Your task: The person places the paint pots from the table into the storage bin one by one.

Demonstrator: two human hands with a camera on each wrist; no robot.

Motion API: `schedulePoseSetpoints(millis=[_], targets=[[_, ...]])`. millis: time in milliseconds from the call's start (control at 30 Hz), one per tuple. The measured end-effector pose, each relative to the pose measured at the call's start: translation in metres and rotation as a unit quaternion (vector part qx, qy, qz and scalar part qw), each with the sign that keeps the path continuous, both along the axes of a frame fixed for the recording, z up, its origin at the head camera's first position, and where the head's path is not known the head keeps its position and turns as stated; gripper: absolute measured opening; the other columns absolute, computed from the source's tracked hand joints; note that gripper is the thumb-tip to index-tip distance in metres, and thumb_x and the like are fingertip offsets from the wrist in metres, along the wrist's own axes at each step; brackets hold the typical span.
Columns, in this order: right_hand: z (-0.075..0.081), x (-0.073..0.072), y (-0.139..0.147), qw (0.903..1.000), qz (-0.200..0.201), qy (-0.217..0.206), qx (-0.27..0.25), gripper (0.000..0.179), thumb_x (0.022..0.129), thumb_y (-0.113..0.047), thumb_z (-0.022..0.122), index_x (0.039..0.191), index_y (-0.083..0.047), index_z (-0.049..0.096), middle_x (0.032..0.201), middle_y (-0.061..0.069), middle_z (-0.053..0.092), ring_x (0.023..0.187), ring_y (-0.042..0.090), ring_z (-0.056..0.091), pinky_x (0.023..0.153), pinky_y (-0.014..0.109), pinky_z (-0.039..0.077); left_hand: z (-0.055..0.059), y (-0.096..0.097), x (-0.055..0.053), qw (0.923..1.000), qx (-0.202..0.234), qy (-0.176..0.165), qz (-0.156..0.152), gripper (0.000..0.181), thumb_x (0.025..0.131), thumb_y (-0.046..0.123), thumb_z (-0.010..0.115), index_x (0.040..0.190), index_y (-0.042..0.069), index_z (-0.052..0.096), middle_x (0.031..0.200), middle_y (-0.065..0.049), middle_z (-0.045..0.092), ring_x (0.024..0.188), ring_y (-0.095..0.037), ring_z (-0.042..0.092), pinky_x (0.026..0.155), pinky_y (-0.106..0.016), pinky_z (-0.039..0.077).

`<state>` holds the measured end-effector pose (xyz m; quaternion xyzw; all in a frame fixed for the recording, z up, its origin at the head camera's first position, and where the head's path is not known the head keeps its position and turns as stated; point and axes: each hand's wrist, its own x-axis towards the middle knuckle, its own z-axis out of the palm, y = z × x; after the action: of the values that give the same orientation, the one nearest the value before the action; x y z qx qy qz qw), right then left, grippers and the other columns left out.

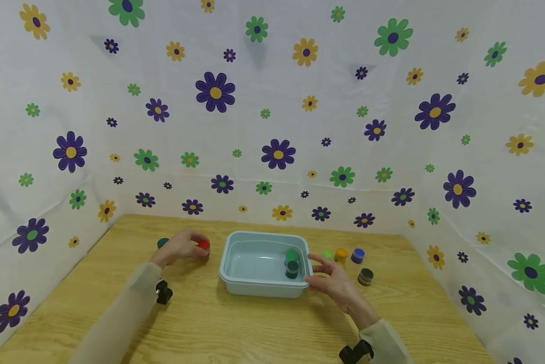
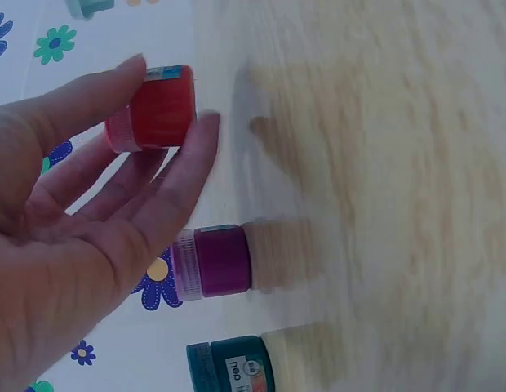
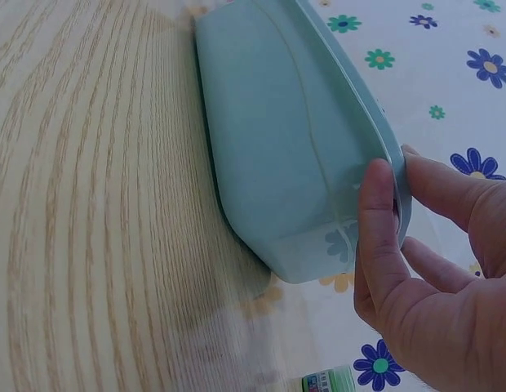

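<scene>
The left hand (image 2: 69, 245) held the red jar (image 2: 165, 113) between thumb and parted fingers; the right hand (image 3: 449, 322) pinched the tub (image 3: 265, 135) by its edge, inner contact apparently part-hidden.

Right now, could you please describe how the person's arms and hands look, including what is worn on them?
The left sleeve and right sleeve are plain beige, long and without visible markings. A small black device sits near the left cuff, and a similar black unit near the right. The left hand and right hand wear no gloves; no cables show.
</scene>
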<state>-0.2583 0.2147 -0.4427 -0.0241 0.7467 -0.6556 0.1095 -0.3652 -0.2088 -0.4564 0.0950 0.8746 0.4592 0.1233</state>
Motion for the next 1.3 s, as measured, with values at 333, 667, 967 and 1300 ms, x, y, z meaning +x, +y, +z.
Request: schedulePoseSetpoints(millis=[333, 667, 967, 1300], targets=[[0.003, 0.001, 0.000, 1.0000, 0.002, 0.000, -0.008, 0.068, 0.089, -0.008, 0.071, 0.149, -0.009, 0.039, 0.135, 0.029, 0.045, 0.093, 0.018, 0.064, 0.091, 0.041, 0.057, 0.004, 0.007, -0.001, 0.9957, 0.086, 0.016, 0.029, 0.049, 0.088, 0.023, 0.074, 0.130, 0.002, 0.058, 0.120, -0.016, 0.063, 0.097, -0.022, 0.066, 0.090, -0.041, 0.057], [0.004, 0.000, -0.001, 0.9999, 0.001, -0.004, -0.010, 0.069, 0.089, -0.008, 0.071, 0.150, -0.010, 0.038, 0.135, 0.029, 0.044, 0.091, 0.018, 0.064, 0.089, 0.040, 0.058, 0.014, 0.032, 0.012, 0.9840, 0.138, 0.072, 0.087, 0.062, 0.084, 0.035, 0.077, 0.136, 0.009, 0.055, 0.129, -0.015, 0.062, 0.106, -0.025, 0.066, 0.100, -0.045, 0.052], [0.003, 0.002, -0.001, 0.9999, -0.003, -0.004, -0.015, 0.070, 0.089, -0.008, 0.071, 0.150, -0.010, 0.037, 0.135, 0.030, 0.044, 0.090, 0.018, 0.065, 0.089, 0.040, 0.058, 0.012, 0.065, 0.020, 0.9763, 0.169, 0.089, 0.102, 0.055, 0.079, 0.043, 0.080, 0.124, 0.015, 0.066, 0.117, -0.007, 0.067, 0.105, -0.021, 0.062, 0.097, -0.037, 0.053], [0.000, 0.002, 0.000, 0.9997, -0.001, 0.000, -0.023, 0.070, 0.089, -0.006, 0.070, 0.150, -0.009, 0.036, 0.135, 0.030, 0.044, 0.090, 0.018, 0.065, 0.090, 0.040, 0.058, 0.014, 0.100, 0.030, 0.9781, 0.140, 0.134, 0.074, 0.040, 0.080, 0.034, 0.081, 0.115, 0.017, 0.070, 0.106, -0.002, 0.071, 0.095, -0.019, 0.064, 0.086, -0.033, 0.057]])
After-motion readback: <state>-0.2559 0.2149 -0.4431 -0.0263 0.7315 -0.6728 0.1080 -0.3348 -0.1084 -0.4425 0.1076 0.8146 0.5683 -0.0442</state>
